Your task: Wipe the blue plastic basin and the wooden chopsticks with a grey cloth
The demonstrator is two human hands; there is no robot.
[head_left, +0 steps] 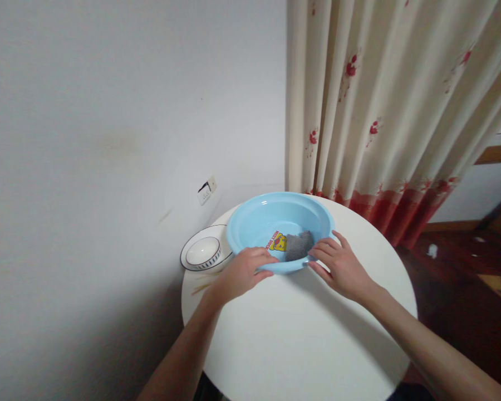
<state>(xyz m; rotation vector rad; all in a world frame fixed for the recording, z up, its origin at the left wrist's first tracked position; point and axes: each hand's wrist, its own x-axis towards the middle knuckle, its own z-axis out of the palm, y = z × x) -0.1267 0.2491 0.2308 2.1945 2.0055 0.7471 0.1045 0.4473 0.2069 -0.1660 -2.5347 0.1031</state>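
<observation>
A light blue plastic basin stands at the far side of the round white table. On its floor is a yellow duck print with red letters, and a grey fuzzy cloth lies at the right of that print. My left hand grips the basin's near rim, fingers over the edge and thumb on the outside. Around the rim's near right part, my right hand is closed in the same way, close to the cloth, with one finger raised a little.
Left of the basin, a white bowl sits on a dark-rimmed white plate by the wall. Chopsticks lie in front of them, partly behind my left hand. A socket is on the wall; a curtain hangs behind the table.
</observation>
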